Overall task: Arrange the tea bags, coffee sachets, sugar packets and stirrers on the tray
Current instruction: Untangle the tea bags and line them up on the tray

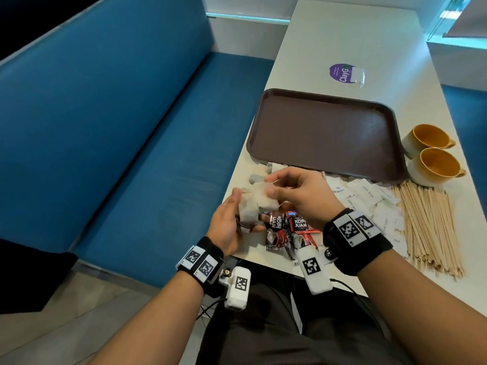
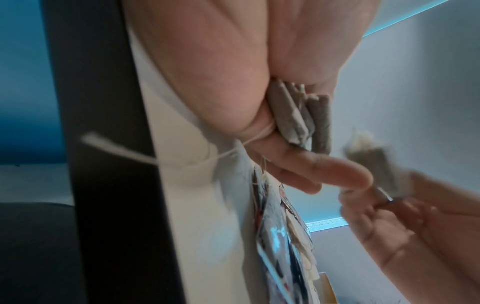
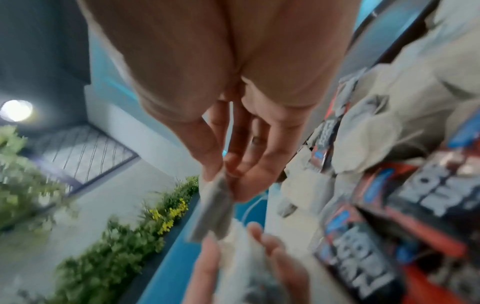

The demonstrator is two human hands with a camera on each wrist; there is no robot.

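Gripping stacked tea bags (image 1: 247, 209), left hand (image 1: 228, 225); right hand (image 1: 297, 196) pinching another.

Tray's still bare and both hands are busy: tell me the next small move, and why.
Probably tuck the tea bag pinched by the right hand into the bundle held by the left hand, then carry them to the tray. More tea bags, the sachets, sugar and stirrers still wait.

A long white table (image 1: 350, 40) runs away from the viewer. Along its left side stands a blue upholstered bench (image 1: 110, 122) with a tall padded backrest. Beyond the table's far end, a white wall (image 1: 237, 3) carries a glowing cyan light strip (image 1: 247, 18). Below the bench, near the table's close corner, lies pale tiled floor (image 1: 87, 330).
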